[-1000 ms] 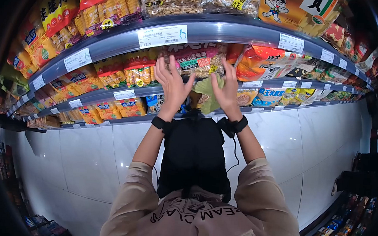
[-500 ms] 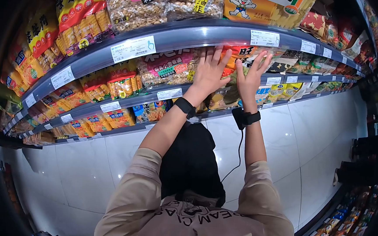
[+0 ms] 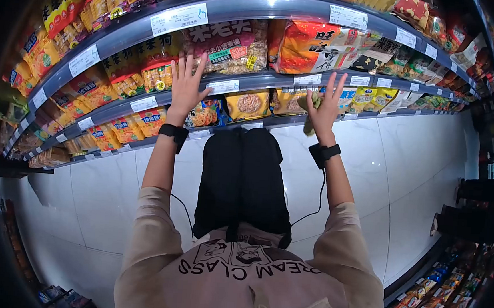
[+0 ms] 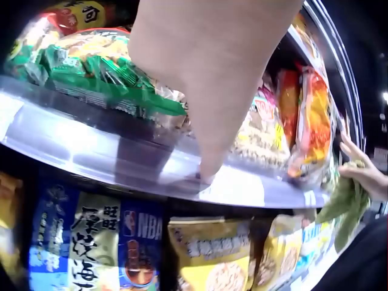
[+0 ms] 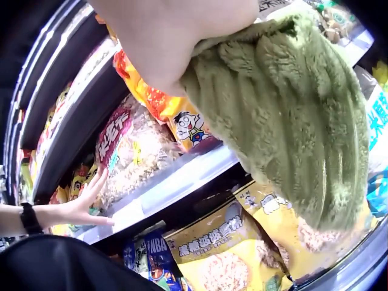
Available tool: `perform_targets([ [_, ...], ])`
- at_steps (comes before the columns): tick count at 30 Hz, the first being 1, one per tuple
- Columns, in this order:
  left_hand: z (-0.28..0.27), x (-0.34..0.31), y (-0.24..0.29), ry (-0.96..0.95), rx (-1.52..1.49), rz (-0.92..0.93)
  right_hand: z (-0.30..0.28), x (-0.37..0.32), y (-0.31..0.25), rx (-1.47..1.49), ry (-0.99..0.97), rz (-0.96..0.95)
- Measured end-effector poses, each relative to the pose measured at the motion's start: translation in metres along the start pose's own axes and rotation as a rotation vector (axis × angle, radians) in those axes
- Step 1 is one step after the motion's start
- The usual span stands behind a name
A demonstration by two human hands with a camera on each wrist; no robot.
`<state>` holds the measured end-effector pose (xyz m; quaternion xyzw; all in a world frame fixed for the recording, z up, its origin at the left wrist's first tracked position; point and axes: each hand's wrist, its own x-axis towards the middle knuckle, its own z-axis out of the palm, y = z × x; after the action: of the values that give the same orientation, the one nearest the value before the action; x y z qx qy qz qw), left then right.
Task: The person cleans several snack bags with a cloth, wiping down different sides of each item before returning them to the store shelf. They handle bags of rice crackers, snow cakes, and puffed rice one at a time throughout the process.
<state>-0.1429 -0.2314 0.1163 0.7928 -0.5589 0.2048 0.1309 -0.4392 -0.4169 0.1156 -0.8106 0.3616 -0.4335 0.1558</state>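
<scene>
In the head view my left hand (image 3: 186, 89) has its fingers spread at the middle shelf's front edge, before a pink-labelled bag (image 3: 226, 41). The left wrist view shows its thumb (image 4: 209, 163) against the pale label strip (image 4: 236, 188); the other fingers are hidden there. My right hand (image 3: 325, 112) is farther right, by the same edge, with some fingers extended and a fluffy green cloth (image 3: 310, 115) held at its palm. That cloth (image 5: 285, 121) hangs large below the hand in the right wrist view.
Red and orange bags (image 3: 317, 47) stand on the middle shelf between the hands. Yellow packets (image 3: 246, 105) fill the lower shelf. Above, another shelf edge (image 3: 268, 11) juts out with price labels. Pale floor tiles (image 3: 361, 162) and another snack rack (image 3: 420, 298) lie behind.
My left hand has moved left, away from the right hand, to the pink-labelled bag. The right hand, with the cloth, is a little lower than half a second ago. The view has shifted.
</scene>
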Motion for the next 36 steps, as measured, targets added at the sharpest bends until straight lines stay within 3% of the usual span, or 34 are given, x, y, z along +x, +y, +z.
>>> perform_targets([
  [1,0.0,0.0,-0.002,-0.003,0.003,-0.004,0.009,0.007,0.001,-0.122,0.026,-0.159],
  [3,-0.001,0.0,-0.003,-0.083,0.116,-0.004,0.018,0.015,-0.003,-0.12,-0.134,-0.19],
  [4,-0.001,0.001,-0.006,-0.131,0.14,0.0,0.016,0.015,-0.017,-0.086,-0.213,-0.031],
  [5,-0.001,-0.001,-0.007,-0.129,0.14,-0.006,0.018,0.014,-0.015,-0.085,-0.215,-0.037],
  [7,-0.009,-0.005,-0.005,-0.1,0.166,0.009,0.019,0.019,-0.024,-0.098,0.003,-0.154],
  [8,-0.012,-0.012,-0.004,-0.036,0.137,-0.046,0.013,0.02,-0.027,0.129,-0.002,-0.014],
  [9,-0.02,-0.023,-0.003,-0.033,0.144,-0.062,0.002,0.023,-0.044,0.139,-0.01,-0.027],
  [11,-0.04,-0.047,0.001,-0.024,0.119,-0.331,-0.015,0.03,-0.071,0.311,0.079,-0.13],
  [13,-0.034,-0.067,-0.015,-0.046,0.118,-0.343,-0.013,0.036,-0.089,0.287,0.046,-0.163],
  [16,-0.016,-0.088,-0.03,-0.203,0.091,-0.255,0.009,0.035,-0.103,0.219,-0.144,-0.288],
  [19,0.0,-0.084,-0.042,-0.147,0.058,-0.163,0.049,0.027,-0.105,0.144,-0.271,-0.351],
  [20,0.003,-0.082,-0.046,-0.139,0.022,-0.128,0.059,0.029,-0.106,0.144,-0.276,-0.352],
  [22,0.01,-0.078,-0.057,-0.154,-0.002,-0.113,0.075,0.023,-0.107,0.195,-0.569,-0.291],
  [23,0.013,-0.076,-0.062,-0.155,-0.023,-0.094,0.083,0.022,-0.106,0.197,-0.579,-0.28],
  [26,0.011,-0.075,-0.053,-0.142,0.006,-0.17,0.109,0.025,-0.092,0.238,-0.859,-0.206],
  [27,0.007,-0.073,-0.047,-0.132,0.052,-0.21,0.112,0.024,-0.086,0.238,-0.865,-0.206],
  [28,0.001,-0.076,-0.033,-0.049,-0.019,-0.286,0.111,0.022,-0.078,0.169,-0.955,-0.209],
  [30,0.018,-0.099,-0.016,0.206,-0.219,-0.276,0.113,0.012,-0.054,0.114,-1.074,-0.147],
  [31,0.027,-0.116,-0.007,0.241,-0.304,-0.229,0.115,0.006,-0.04,0.115,-1.072,-0.142],
  [32,0.042,-0.135,-0.001,0.085,-0.372,-0.187,0.115,-0.003,-0.027,0.056,-1.101,-0.052],
  [33,0.05,-0.148,0.003,0.072,-0.377,-0.192,0.118,-0.012,-0.013,-0.005,-1.138,0.039],
  [35,0.064,-0.17,0.008,-0.277,-0.229,-0.121,0.129,-0.023,0.017,0.074,-1.167,0.125],
  [36,0.081,-0.179,0.006,-0.29,-0.233,-0.125,0.134,-0.026,0.026,0.154,-1.173,0.205],
])
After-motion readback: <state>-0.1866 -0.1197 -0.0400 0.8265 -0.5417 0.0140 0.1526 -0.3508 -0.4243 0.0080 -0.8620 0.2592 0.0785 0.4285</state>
